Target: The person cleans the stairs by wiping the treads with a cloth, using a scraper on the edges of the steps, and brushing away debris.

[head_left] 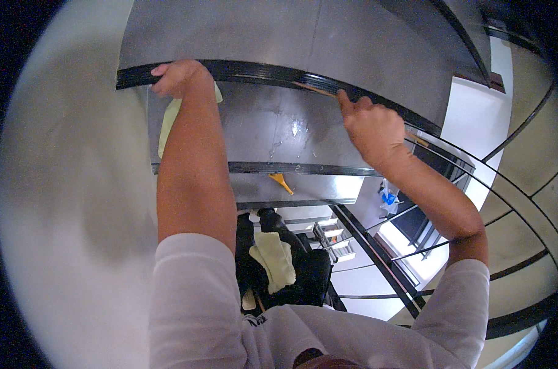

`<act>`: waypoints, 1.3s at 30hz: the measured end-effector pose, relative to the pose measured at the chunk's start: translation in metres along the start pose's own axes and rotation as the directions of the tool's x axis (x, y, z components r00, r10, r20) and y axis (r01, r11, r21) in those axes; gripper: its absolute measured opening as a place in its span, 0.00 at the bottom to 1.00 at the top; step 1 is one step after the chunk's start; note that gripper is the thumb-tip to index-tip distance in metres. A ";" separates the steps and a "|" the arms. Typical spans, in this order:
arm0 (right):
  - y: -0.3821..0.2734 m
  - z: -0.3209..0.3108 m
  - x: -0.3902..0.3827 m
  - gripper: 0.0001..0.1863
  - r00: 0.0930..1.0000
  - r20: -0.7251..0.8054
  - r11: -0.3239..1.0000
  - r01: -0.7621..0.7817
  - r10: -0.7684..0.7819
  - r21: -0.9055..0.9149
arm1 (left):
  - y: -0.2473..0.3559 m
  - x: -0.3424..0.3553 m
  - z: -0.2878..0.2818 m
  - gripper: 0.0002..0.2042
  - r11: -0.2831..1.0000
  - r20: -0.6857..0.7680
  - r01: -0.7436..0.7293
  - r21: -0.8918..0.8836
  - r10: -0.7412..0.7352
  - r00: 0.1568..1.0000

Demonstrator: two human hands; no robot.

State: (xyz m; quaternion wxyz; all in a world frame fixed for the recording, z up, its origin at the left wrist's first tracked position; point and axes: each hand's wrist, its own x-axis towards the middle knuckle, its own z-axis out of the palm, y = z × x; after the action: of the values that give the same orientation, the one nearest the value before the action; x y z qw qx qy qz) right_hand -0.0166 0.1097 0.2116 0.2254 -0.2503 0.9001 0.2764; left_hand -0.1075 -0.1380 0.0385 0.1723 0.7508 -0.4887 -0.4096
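Black ridged edging: it runs along the front of the upper grey step, and both our hands are at it.
Wooden stick: we hold it in our right hand, one thin end lying along the edging, the other showing beyond the wrist side.
Right fingers: closed around the stick, with one digit stretched forward along it.
Left hand: we have it at the edging's left end, near the pale wall; its fingers look bent, and we cannot tell whether they pinch anything.
Light yellow cloth: partly hidden behind our left forearm, just below the edging.
Wet spots: shiny on the grey surface between our forearms.
Orange-yellow tool: lower down, well apart from both hands.
Dark trousers: a pale padded piece lies over our lap.
Black railing: curving past our right arm.
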 end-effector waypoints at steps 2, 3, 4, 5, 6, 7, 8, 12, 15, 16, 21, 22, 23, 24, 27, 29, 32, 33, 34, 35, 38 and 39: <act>0.000 -0.014 0.003 0.22 0.997 0.073 0.997 0.034 -0.039 0.067 | -0.003 -0.011 -0.004 0.20 0.999 0.068 0.011 0.052 -0.014 0.998; -0.002 -0.019 0.010 0.21 0.996 0.063 0.993 0.051 -0.058 0.102 | -0.008 -0.003 -0.001 0.20 0.998 0.078 -0.013 0.055 0.008 0.997; -0.013 -0.021 0.014 0.18 0.998 -0.054 0.980 0.035 -0.025 0.195 | -0.012 0.013 0.006 0.21 0.997 0.077 -0.042 0.060 0.038 0.996; -0.022 -0.032 0.023 0.17 0.998 -0.052 0.986 0.036 -0.028 0.166 | -0.017 0.026 0.012 0.21 0.995 0.078 -0.062 0.076 0.056 0.995; -0.031 -0.031 0.030 0.14 0.998 -0.067 0.989 0.019 -0.009 0.144 | -0.022 0.030 0.014 0.21 0.994 0.078 -0.066 0.086 0.060 0.995; -0.038 -0.034 0.040 0.13 1.000 -0.008 0.981 0.009 -0.008 0.192 | -0.020 0.032 0.011 0.22 0.993 0.053 -0.071 0.091 0.067 0.996; -0.042 -0.033 0.050 0.11 0.999 0.035 0.967 -0.001 -0.008 0.254 | -0.019 0.025 0.003 0.22 0.993 0.019 -0.073 0.089 0.072 0.997; -0.049 -0.018 0.073 0.09 0.997 0.016 0.988 0.068 -0.071 0.140 | -0.033 0.013 0.007 0.23 0.988 -0.063 -0.125 0.096 0.131 0.989; -0.082 -0.005 0.107 0.08 0.990 0.036 0.971 0.129 -0.139 0.202 | -0.022 0.030 -0.002 0.23 0.991 0.017 -0.054 0.124 0.052 0.999; -0.088 -0.004 0.116 0.09 0.980 0.022 0.961 0.191 -0.200 0.199 | -0.028 0.043 0.011 0.23 0.990 0.024 -0.014 0.139 0.011 1.000; -0.090 -0.008 0.151 0.08 0.976 0.080 0.920 0.161 -0.202 0.356 | -0.030 0.068 0.037 0.18 0.993 -0.156 -0.013 0.120 0.032 0.987; -0.076 -0.011 0.151 0.08 0.986 0.045 0.944 0.139 -0.160 0.301 | -0.011 0.041 0.034 0.19 0.996 -0.103 0.038 0.076 -0.030 0.994; -0.063 -0.008 0.155 0.09 0.984 0.061 0.942 0.141 -0.167 0.305 | 0.019 0.016 0.025 0.19 0.996 -0.056 0.092 0.018 -0.091 0.994; -0.072 -0.008 0.142 0.10 0.978 0.021 0.931 0.190 -0.207 0.312 | 0.009 0.045 0.024 0.20 0.996 -0.034 0.077 0.032 -0.076 0.997; -0.066 0.019 0.140 0.13 0.998 -0.023 0.901 0.068 -0.065 0.428 | 0.007 0.036 0.019 0.21 1.000 -0.033 -0.008 0.014 0.008 0.999; -0.066 0.024 0.131 0.15 0.984 -0.179 0.873 0.088 -0.001 0.480 | 0.010 0.032 0.018 0.21 0.998 -0.095 -0.055 0.044 0.059 0.994; -0.068 0.027 0.128 0.19 0.989 -0.139 0.867 0.019 0.058 0.497 | 0.010 0.037 0.015 0.23 0.999 0.025 0.021 0.040 -0.022 0.999; -0.068 0.030 0.127 0.19 0.987 -0.149 0.873 0.029 0.050 0.487 | 0.005 0.042 0.018 0.23 1.000 0.002 -0.002 0.031 0.002 1.000; -0.070 0.034 0.128 0.18 0.986 -0.160 0.878 0.039 0.044 0.477 | 0.001 0.047 0.021 0.23 0.999 -0.021 -0.026 0.023 0.027 0.999; -0.067 0.038 0.129 0.18 0.985 -0.166 0.884 0.037 0.046 0.467 | 0.002 0.043 0.020 0.23 0.999 -0.034 -0.052 0.017 0.052 0.998; -0.064 0.048 0.136 0.19 0.994 -0.097 0.908 -0.007 0.052 0.419 | 0.007 0.031 0.014 0.23 0.999 0.037 -0.034 0.003 0.034 0.999; -0.063 0.045 0.133 0.19 0.993 -0.107 0.897 0.003 0.049 0.442 | 0.009 0.030 0.013 0.23 0.999 0.014 -0.026 0.039 0.026 1.000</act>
State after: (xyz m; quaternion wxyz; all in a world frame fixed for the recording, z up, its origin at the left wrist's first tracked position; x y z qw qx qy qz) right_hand -0.0713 0.0478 0.0810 0.2204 -0.1976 0.9537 0.0530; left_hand -0.1171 -0.1665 0.0227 0.1595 0.7448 -0.5074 -0.4029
